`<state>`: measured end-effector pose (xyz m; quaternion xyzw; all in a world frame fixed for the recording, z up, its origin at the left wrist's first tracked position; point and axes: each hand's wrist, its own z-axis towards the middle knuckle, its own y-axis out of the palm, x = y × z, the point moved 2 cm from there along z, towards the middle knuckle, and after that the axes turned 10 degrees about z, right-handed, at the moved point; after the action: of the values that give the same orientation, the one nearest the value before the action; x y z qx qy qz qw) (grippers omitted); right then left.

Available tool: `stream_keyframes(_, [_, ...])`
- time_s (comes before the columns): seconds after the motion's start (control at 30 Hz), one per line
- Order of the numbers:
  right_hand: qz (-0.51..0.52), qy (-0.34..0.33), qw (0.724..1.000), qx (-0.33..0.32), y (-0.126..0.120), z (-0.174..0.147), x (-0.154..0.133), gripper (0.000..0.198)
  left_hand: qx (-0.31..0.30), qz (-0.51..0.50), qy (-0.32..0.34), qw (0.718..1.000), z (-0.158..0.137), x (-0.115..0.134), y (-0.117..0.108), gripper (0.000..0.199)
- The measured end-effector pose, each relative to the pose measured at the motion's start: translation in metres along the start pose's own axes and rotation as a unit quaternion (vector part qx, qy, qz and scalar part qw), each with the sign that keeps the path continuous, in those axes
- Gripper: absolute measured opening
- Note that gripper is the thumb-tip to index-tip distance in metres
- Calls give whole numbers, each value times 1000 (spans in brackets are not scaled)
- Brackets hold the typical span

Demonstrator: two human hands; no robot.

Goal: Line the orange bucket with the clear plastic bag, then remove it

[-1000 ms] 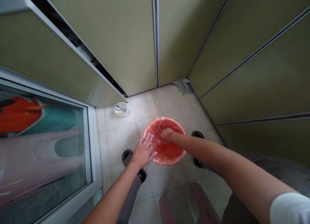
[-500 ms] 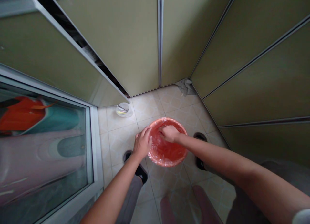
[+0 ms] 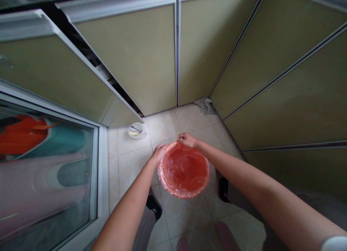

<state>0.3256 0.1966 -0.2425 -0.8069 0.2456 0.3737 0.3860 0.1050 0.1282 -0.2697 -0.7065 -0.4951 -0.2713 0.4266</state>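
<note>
A red-orange trash can [image 3: 187,167] stands between my feet, its mouth facing up. Clear plastic bag [image 3: 173,187] film lines it and folds over the rim, wrinkled and shiny. At the upper left of the rim, my left hand [image 3: 159,152] is closed around the edge, its fingertips partly hidden on the outer side. My right hand [image 3: 187,139] is at the far rim with thumb and fingers pinched together on the edge of the plastic bag. The bottom of the can is hard to make out through the film.
Pale green cabinet doors [image 3: 130,59] enclose the far and right sides; one at left hangs ajar. A clear plastic bowl [image 3: 137,130] sits on the tiled floor [image 3: 162,126] beside it. A grey rag [image 3: 204,105] lies in the corner. A glass-paned door [image 3: 46,171] stands at left.
My right hand has come out of the can's inside to the far rim. My left hand has closed at the left rim, where its fingers were spread. The view has tilted up slightly.
</note>
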Motion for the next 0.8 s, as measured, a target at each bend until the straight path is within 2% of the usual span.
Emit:
stream_keyframes(0.1, [30,3,1000,6,2,7,1,25,-16,-56,-40,998,4,-2,3,33])
stream_keyframes(0.17, [44,14,999,5,2,9,0,24,-3,-49,-53,997,6,-2,5,33])
stream_keyframes(0.27, [49,36,998,1,2,11,-4,26,31,-13,-70,997,8,1,6,27])
stream_keyframes(0.37, [-8,62,998,21,-2,5,-11,30,85,22,-67,994,1,8,-1,18])
stream_keyframes(0.43, [-70,39,993,81,-6,-6,-18,30,152,94,-13,984,-13,18,-10,19])
stream_keyframes(0.5, [-123,-25,981,147,-9,-23,-26,35,194,201,94,956,-31,30,-16,26])
stream_keyframes(0.53, [-144,-62,974,163,-9,-32,-29,39,192,253,152,936,-41,37,-17,29])
stream_keyframes(0.6, [-182,-126,964,147,-4,-49,-35,44,156,325,229,904,-56,46,-12,33])
stream_keyframes(0.7, [-239,-180,951,76,9,-62,-39,41,124,382,244,883,-64,52,-2,36])
stream_keyframes(0.8, [-274,-177,943,56,16,-59,-40,32,133,394,212,884,-59,52,4,30])
